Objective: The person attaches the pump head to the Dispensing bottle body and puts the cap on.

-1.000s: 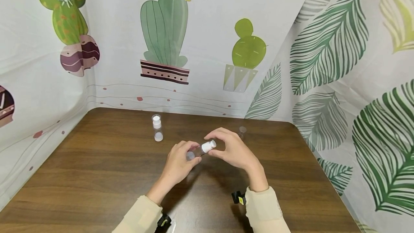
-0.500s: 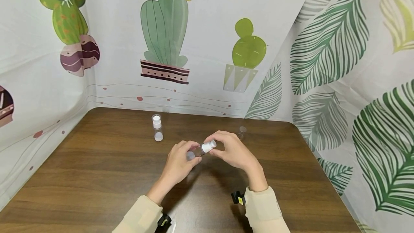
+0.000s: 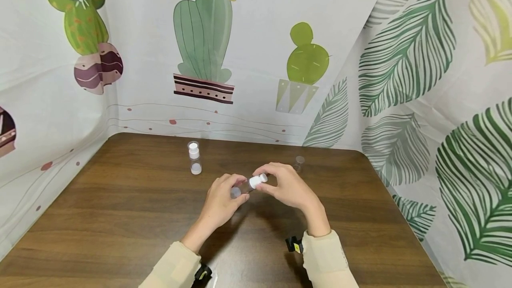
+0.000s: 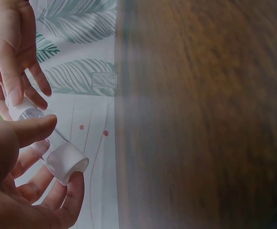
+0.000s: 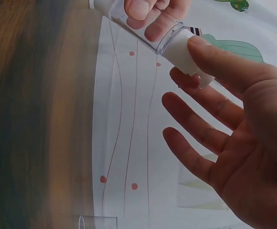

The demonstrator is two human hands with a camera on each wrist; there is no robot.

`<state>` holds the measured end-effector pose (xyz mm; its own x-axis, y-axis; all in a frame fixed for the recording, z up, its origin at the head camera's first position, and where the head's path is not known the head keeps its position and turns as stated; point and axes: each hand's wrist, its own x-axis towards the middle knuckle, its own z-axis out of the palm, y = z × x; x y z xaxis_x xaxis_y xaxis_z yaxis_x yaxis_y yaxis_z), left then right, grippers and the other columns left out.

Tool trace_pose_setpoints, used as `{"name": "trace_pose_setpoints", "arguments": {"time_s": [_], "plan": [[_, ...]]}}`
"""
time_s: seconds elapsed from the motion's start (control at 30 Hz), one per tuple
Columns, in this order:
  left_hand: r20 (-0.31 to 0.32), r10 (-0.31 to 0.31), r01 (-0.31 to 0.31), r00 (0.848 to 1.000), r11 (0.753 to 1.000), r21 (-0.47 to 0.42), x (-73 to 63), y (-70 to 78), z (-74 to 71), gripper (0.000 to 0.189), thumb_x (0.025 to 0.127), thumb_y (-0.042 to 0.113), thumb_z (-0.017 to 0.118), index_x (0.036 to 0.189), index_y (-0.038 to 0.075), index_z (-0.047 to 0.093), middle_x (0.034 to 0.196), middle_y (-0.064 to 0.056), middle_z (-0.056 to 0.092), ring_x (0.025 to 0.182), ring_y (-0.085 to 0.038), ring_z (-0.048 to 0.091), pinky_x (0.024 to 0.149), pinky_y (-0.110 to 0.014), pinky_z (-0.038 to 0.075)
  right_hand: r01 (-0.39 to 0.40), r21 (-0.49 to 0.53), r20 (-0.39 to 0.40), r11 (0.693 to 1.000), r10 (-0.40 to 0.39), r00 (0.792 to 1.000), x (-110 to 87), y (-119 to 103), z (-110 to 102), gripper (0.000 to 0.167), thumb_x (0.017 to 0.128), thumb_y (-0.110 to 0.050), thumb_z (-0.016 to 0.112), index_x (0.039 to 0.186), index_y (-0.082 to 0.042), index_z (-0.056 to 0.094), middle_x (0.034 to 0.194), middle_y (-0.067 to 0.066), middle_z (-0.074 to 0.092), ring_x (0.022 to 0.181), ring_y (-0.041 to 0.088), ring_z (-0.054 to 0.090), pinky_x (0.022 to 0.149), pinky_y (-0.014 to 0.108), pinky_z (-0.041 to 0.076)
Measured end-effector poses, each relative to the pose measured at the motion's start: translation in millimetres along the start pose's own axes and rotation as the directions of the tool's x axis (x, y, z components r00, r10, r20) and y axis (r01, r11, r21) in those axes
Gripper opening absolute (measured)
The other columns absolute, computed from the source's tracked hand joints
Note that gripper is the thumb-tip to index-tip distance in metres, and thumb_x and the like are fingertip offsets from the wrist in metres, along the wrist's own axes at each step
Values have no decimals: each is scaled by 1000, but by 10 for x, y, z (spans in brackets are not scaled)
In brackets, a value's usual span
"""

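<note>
A small clear bottle (image 3: 245, 186) with a white pump top (image 3: 256, 181) is held tilted above the table between both hands. My left hand (image 3: 224, 201) grips the clear body near its white base (image 4: 64, 162), thumb on one side and fingers on the other. My right hand (image 3: 286, 186) pinches the white top between thumb and index finger. In the right wrist view its other fingers (image 5: 190, 112) spread away from the bottle.
A second clear bottle (image 3: 195, 163) with a white top stands upright at the back left of the wooden table (image 3: 140, 217). A transparent cap (image 3: 299, 163) is behind my right hand. A patterned cloth (image 3: 256, 57) hangs along the table's back edge.
My right hand has dipped slightly and its thumb has shifted a little on the white top. The left hand and the bottle have stayed in place.
</note>
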<state>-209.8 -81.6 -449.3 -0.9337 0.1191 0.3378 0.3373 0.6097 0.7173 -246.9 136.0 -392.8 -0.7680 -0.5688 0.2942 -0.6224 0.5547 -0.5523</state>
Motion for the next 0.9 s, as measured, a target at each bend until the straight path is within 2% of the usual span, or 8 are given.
{"name": "trace_pose_setpoints", "arguments": {"time_s": [0.2, 0.37, 0.47, 0.6, 0.77, 0.9], "plan": [[-1, 3, -3, 1000, 1000, 5, 5, -2, 3, 35, 85, 15, 91, 116, 15, 75, 112, -2, 73, 108, -27, 64, 93, -49, 51, -47, 20, -5, 999, 47, 999, 6, -7, 14, 15, 95, -21, 82, 108, -15, 77, 96, -11, 72, 91, 11, 67, 83, 32, 55], [0, 5, -5, 1000, 1000, 7, 4, -11, 13, 35, 84, 15, 91, 116, 14, 75, 112, -3, 73, 107, -27, 64, 92, -49, 51, -87, 45, -3, 995, 87, 996, 0, -11, 20, 12, 96, -22, 81, 105, -15, 77, 92, -10, 71, 88, 15, 68, 79, 42, 58], [-1, 4, -4, 1000, 1000, 5, 2, -15, 16, 36, 84, 15, 91, 116, 14, 76, 112, -3, 73, 107, -27, 64, 92, -49, 51, -101, 42, -1, 994, 102, 995, 0, -11, 22, 15, 97, -24, 81, 108, -15, 77, 93, -9, 71, 88, 16, 68, 79, 41, 58], [-4, 6, -6, 1000, 1000, 7, 0, -16, 17, 36, 84, 15, 91, 116, 15, 75, 112, -3, 73, 107, -27, 64, 92, -49, 51, -100, 19, -9, 995, 100, 995, 0, -11, 12, 25, 95, -27, 83, 116, -15, 76, 100, -9, 72, 94, 15, 69, 84, 36, 56], [-6, 9, -9, 1000, 1000, 6, 1, -11, 13, 35, 84, 15, 91, 116, 15, 75, 111, -3, 73, 107, -27, 64, 93, -48, 50, -72, 22, -24, 997, 72, 997, -21, -15, -14, 38, 90, -25, 88, 123, -17, 74, 116, -9, 72, 108, 12, 66, 97, 39, 54], [-9, 14, -14, 1000, 1000, 3, 3, -9, 12, 35, 84, 14, 91, 115, 15, 75, 111, -3, 73, 107, -28, 64, 92, -48, 50, -23, 27, -32, 999, 24, 999, -28, -11, -25, 44, 86, -20, 91, 126, -17, 73, 123, -7, 70, 111, 11, 65, 97, 37, 55]]}}
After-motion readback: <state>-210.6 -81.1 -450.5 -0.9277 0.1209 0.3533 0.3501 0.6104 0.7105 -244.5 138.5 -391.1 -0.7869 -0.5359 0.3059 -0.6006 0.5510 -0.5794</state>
